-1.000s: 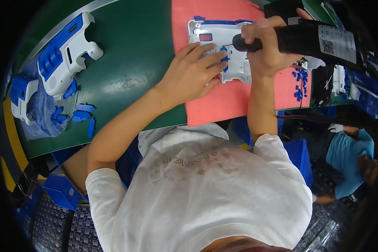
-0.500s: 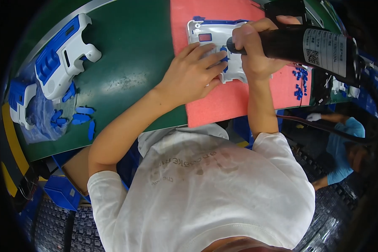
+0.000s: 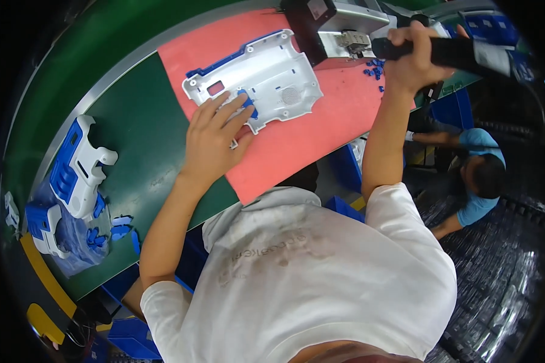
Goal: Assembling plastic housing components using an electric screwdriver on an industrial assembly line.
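Observation:
A white plastic housing half (image 3: 269, 81) lies hollow side up on a pink mat, with a blue trim along its far edge. My left hand (image 3: 212, 139) rests on its near left part, fingers spread, fingertips on a small blue plastic piece (image 3: 252, 111) inside it. My right hand (image 3: 413, 63) is wrapped round a black power screwdriver (image 3: 453, 53), held level with its nose pointing left. That nose is at the metal front of a screw feeder (image 3: 353, 43); whether a screw sits on the tip is too small to tell.
Small blue parts (image 3: 374, 69) lie on the pink mat (image 3: 309, 145) by the feeder. On the green table (image 3: 136, 139) at left are blue-and-white housings (image 3: 82, 169), a plastic bag (image 3: 79, 254) and loose blue pieces (image 3: 121, 227). A co-worker in blue (image 3: 483, 163) is at right.
My right hand has carried the screwdriver from over the blue piece rightward to the screw feeder. My left hand stays on the housing. The view has swung right, bringing the feeder into sight.

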`<state>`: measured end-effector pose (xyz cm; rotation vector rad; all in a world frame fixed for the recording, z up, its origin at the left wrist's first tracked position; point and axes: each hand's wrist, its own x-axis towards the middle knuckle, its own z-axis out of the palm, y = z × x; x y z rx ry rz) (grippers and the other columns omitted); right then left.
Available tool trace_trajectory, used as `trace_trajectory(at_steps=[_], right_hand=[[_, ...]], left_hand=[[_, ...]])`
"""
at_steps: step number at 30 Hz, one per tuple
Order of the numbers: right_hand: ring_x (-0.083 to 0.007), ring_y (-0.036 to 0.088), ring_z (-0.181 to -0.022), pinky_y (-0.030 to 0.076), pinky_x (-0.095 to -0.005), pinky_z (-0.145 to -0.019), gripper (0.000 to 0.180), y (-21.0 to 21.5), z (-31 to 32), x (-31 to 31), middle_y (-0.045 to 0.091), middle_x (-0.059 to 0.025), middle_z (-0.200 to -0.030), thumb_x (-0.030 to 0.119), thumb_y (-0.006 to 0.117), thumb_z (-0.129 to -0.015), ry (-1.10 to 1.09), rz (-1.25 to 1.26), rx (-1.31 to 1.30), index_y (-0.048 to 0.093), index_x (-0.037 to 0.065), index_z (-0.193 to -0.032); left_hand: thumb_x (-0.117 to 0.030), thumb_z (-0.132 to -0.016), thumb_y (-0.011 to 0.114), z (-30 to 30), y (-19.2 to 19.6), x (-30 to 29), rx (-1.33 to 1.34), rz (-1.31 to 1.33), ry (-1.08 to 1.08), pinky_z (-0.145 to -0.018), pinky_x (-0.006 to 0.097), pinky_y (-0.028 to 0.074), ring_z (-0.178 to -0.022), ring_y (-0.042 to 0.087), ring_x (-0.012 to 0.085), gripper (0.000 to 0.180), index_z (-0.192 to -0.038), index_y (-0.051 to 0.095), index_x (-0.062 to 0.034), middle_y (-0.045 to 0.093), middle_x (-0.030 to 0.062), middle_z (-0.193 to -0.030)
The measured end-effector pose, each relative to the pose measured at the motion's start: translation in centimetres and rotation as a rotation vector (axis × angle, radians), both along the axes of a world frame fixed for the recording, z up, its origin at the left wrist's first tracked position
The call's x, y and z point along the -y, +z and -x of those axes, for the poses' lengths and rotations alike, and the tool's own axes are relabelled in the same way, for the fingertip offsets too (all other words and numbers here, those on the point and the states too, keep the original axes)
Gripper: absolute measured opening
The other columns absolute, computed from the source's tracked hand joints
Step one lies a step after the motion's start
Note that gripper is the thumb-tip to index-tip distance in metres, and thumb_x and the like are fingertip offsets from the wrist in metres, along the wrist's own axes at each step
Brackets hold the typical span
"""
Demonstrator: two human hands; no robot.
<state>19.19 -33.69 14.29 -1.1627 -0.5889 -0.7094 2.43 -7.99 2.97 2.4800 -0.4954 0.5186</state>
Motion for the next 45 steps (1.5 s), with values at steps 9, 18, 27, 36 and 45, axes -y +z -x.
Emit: trace_trajectory(at_steps=[9,18,27,36,45], right_hand=[[-0.0166,0.055,-0.047,0.049,-0.0324,-0.053,0.057,-2.7,-1.4,0.8,0.057,-0.0058,-0.058,-0.015,0.059,-0.073,-0.061,0.218,-0.044,0.037,-0.005,-0.125],[-0.0127,0.052,-0.047,0.043,-0.0261,-0.046,0.046,-2.0,-1.4,-0.9,0.054,-0.0043,-0.062,-0.007,0.057,-0.079,-0.171,0.206,-0.036,0.041,-0.002,-0.122],[-0.0183,0.05,-0.045,0.047,-0.036,-0.048,0.063,-1.4,3.4,-1.6,0.054,-0.0083,-0.062,-0.011,0.056,-0.078,0.198,0.097,-0.091,0.033,0.004,-0.134],[-0.0166,0.051,-0.043,0.049,-0.033,-0.048,0.071,-5.1,7.4,-11.5,0.053,-0.0093,-0.059,-0.016,0.052,-0.074,0.474,0.136,-0.124,0.021,0.003,-0.135],[-0.0155,0.05,-0.042,0.049,-0.0321,-0.047,0.069,-5.9,7.1,-11.7,0.054,-0.0095,-0.058,-0.016,0.052,-0.074,0.445,0.149,-0.138,0.023,0.0,-0.134]], left_hand=[[-0.016,-0.068,0.077,0.0,0.2,0.0,-0.024,0.003,0.004,-0.1,0.043,0.042,-0.119,0.054,0.0283,0.042,-0.109,0.07,-0.0115,0.062,0.004,-0.124],[-0.015,-0.068,0.076,0.0,0.1,0.1,-0.012,0.011,0.0,-0.099,0.043,0.043,-0.118,0.054,0.0286,0.042,-0.108,0.07,-0.0108,0.063,0.0038,-0.123],[-0.017,-0.068,0.076,0.1,0.1,-0.1,0.012,0.034,0.02,-0.097,0.041,0.044,-0.118,0.054,0.0269,0.041,-0.108,0.069,-0.0102,0.062,0.0031,-0.124],[-0.022,-0.071,0.074,0.1,-0.6,-0.3,0.028,0.015,0.025,-0.096,0.039,0.044,-0.117,0.054,0.0252,0.038,-0.107,0.07,-0.01,0.062,0.001,-0.122],[-0.021,-0.069,0.076,0.2,-0.8,-0.3,0.033,0.017,0.028,-0.094,0.041,0.047,-0.119,0.054,0.0254,0.038,-0.106,0.07,-0.0124,0.062,0.0004,-0.124]])
